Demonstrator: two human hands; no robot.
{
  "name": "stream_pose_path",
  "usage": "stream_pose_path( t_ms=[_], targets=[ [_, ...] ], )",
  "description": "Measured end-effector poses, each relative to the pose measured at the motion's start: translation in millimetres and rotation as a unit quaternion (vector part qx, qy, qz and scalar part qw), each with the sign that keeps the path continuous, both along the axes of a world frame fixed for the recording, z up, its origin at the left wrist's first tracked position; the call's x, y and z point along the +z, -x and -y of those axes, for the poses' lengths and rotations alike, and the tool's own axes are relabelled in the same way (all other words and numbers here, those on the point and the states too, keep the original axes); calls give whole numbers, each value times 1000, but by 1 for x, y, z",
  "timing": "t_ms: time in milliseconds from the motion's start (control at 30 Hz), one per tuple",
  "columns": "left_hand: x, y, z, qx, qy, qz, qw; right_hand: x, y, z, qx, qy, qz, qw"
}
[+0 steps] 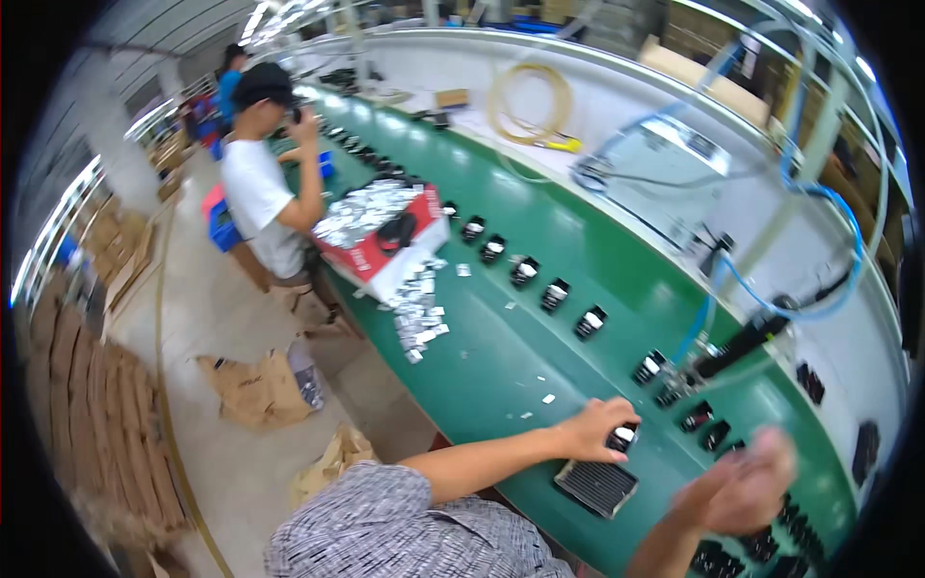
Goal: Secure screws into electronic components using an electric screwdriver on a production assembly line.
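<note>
My left hand (590, 430) is closed round a small black part (623, 436) with a shiny whitish face, just above the bench. Below it on the bench lies a dark, ribbed rectangular pad (598, 486) with a pale edge. My right hand (750, 484) is raised over the right side of the bench and smeared by motion, so I cannot make out its fingers or anything in them. Near it are several black parts (715, 435) like the held one, and more black pieces (759, 545) lie grouped beneath its wrist.
Along the green bench (482, 337) runs a row of black parts (524, 271). A black cylindrical tool (742, 345) and blue hoses (853, 260) stand at the right. Farther left, a red and white box (424, 217) and small silvery packets (416, 313) lie near a seated co-worker (265, 183).
</note>
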State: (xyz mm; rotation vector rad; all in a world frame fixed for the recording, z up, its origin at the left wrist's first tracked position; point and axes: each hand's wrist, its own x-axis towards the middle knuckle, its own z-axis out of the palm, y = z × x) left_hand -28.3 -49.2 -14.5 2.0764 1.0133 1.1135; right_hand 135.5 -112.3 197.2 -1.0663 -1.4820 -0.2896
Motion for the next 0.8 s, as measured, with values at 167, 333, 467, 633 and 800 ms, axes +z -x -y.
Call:
stream_pose_path(
  t_ms=[167,333,467,633,800],
  targets=[
    [-5,-17,-2,-63,14,-6,998,-6,-15,-104,68,54,-131,988],
    [0,-6,-2,-35,4,3,999,-23,-8,-133,188,255,-271,909],
    [0,-1,-6,-39,8,-30,999,-15,-9,-129,175,271,-287,902],
    [3,-5,-12,-64,61,-47,995,-7,-3,-93,232,249,-345,875],
    [-4,-5,-7,-58,37,-55,996,-33,6,-70,295,236,-362,852]
  ],
)
